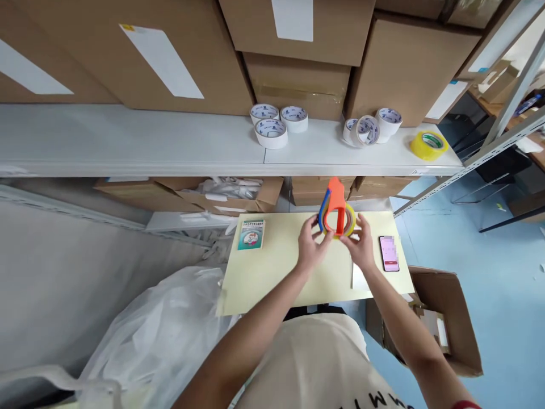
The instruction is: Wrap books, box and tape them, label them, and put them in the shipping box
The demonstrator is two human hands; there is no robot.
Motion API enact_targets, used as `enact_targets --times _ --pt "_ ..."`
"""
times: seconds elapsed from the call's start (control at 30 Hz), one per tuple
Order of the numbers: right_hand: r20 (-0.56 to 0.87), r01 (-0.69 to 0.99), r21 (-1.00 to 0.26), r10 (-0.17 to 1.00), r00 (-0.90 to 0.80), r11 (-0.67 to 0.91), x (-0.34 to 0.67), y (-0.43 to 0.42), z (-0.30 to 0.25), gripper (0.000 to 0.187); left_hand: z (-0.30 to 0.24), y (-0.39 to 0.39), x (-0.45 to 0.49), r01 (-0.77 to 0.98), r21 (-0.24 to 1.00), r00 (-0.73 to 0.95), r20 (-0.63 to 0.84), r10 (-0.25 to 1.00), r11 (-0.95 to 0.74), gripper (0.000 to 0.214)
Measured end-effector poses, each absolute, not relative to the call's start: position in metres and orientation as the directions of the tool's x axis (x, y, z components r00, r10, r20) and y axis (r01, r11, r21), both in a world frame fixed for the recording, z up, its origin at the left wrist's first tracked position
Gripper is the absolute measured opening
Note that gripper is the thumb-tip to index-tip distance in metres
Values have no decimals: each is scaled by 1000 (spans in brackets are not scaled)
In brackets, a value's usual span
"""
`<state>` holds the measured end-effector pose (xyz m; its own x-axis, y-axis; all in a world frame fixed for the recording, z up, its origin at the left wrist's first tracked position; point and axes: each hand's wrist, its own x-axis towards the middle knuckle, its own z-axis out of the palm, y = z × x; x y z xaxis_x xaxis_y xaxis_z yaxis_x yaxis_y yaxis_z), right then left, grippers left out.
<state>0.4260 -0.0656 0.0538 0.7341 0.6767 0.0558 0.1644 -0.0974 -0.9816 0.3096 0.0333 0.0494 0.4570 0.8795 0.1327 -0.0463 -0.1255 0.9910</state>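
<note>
Both my hands hold an orange and blue tape dispenser [335, 205] with a yellow tape roll in it, just above a pale yellow table [276, 272]. My left hand [312, 245] grips its left side with fingers curled. Its right side is gripped by my right hand [361, 244], pinching the roll. A small green booklet [251, 234] lies on the table to the left. A phone [389, 253] with a lit pink screen lies to the right, and a white paper slip [359, 278] lies near my right wrist.
A grey shelf [128, 142] behind the table carries several white tape rolls [272, 132] and a yellow roll [429, 144], with cardboard boxes [298, 79] stacked above. A clear plastic bag [162, 335] sits at the lower left. An open carton [443, 318] stands at the right on the blue floor.
</note>
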Motion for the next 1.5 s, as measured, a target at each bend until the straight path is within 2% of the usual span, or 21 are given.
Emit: enact_targets --times 0.1,0.2,0.33,0.47,0.73,1.1,1.23,1.37,1.5 --pt "-124 41 -975 687 716 -219 412 -106 -3 82 -9 -8 298 51 997 460 -68 885 50 51" --pt "-250 -8 -944 701 667 -328 410 -131 -52 79 -57 -32 294 77 972 467 -231 853 222 49" --pt "-328 -11 -913 718 614 -407 413 -145 -97 80 -87 -43 295 127 917 444 -394 805 379 51" --pt "-367 -11 -893 715 595 -450 414 -150 -124 77 -99 -44 297 162 888 442 -455 773 430 52" --pt "-353 15 -890 708 612 -457 422 -157 -151 75 -126 -48 301 128 852 502 -497 708 508 58" --pt "-367 60 -860 696 617 -507 439 -148 -160 83 -137 -35 316 95 802 627 -509 590 590 89" --pt "-349 58 -857 659 666 -512 435 -146 -150 88 -130 -30 308 162 768 600 -575 556 620 99" --pt "-216 149 -866 625 750 -477 423 -151 -124 80 -120 -33 261 212 748 530 -629 569 629 101" --pt "-39 299 -884 692 721 -360 396 -144 -96 58 -110 -40 183 194 759 447 -633 633 622 92"
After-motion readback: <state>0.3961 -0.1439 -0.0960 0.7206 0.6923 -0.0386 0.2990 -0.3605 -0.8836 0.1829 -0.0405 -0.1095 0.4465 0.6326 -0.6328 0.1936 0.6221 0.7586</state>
